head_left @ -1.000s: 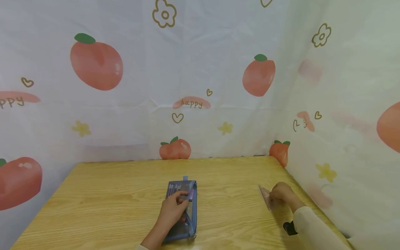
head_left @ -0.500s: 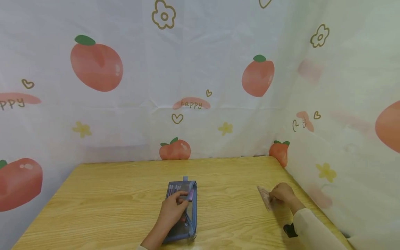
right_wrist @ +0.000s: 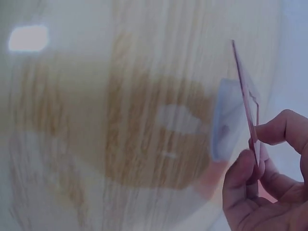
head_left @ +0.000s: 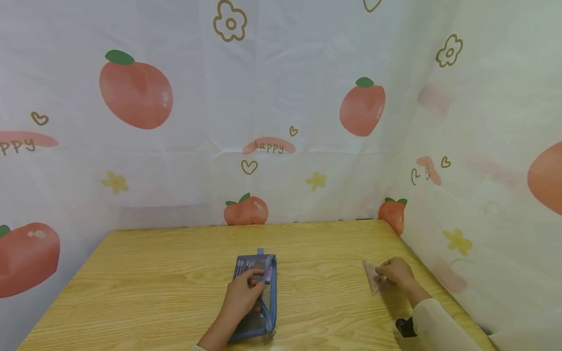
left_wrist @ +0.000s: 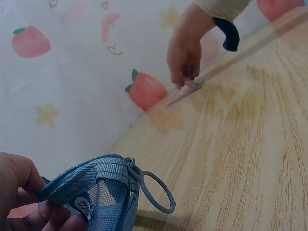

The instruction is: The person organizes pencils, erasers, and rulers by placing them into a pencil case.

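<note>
A blue mesh zip pencil case (head_left: 250, 319) lies on the table, its long zip edge open on the right. Inside show several purple-toned pens (head_left: 240, 267) and a small purple item (head_left: 268, 274). My left hand (head_left: 242, 295) grips the open edge, thumb and fingers on the fabric; in the left wrist view a zip pull with a ring (left_wrist: 158, 191) hangs at the corner. At the right, my right hand (head_left: 396, 271) pinches a clear pinkish set square (head_left: 372, 279) just above the table. The right wrist view shows the set square (right_wrist: 246, 98) nearly edge-on between thumb and fingers.
The wood-grain table (head_left: 153, 278) meets a white fruit-print curtain (head_left: 272, 97) at the back and another on the right, close beside my right arm. A black strap (head_left: 406, 327) sits at my right wrist.
My right hand has turned the set square slightly, so more of its face shows in the head view. My left hand and the pencil case stay in place.
</note>
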A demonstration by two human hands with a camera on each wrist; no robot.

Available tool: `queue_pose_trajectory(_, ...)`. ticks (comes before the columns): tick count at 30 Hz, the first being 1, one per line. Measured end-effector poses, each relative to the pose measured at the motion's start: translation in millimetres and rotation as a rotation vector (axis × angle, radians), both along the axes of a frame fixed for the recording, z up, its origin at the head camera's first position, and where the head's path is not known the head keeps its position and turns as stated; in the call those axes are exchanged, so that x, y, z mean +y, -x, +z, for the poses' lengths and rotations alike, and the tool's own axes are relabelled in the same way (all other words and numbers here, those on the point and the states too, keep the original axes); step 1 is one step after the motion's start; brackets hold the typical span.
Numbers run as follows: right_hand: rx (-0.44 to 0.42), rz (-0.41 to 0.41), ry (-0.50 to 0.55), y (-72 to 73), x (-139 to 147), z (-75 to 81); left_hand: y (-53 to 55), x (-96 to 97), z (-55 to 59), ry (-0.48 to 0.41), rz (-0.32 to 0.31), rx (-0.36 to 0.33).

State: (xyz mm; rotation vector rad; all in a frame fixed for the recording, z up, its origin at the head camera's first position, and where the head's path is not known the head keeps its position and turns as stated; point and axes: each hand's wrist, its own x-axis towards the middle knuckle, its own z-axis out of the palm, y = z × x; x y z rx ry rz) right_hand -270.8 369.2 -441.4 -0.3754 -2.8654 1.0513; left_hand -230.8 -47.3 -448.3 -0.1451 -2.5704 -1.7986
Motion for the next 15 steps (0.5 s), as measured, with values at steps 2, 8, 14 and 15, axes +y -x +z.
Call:
queue_pose_trajectory(2,0.015,0.011,0.054,-0.7,-3,2.0,0.2,0.3,-0.1,-0.002,0.005,-0.004)
queue_pose_trajectory(8,-0.029,0.072,0.356,-1.3,-14,7.6,0.2,0.9,0.7,-0.008,0.012,-0.008)
queue_pose_trajectory(14,-0.099,0.177,0.551,-2.6,-21,7.5,0.0,0.6,1.0,-0.009,0.004,-0.008)
queue_pose_trajectory(15,-0.105,0.191,0.580,-2.7,-23,7.4,-0.1,0.7,0.9,-0.008,0.004,-0.009)
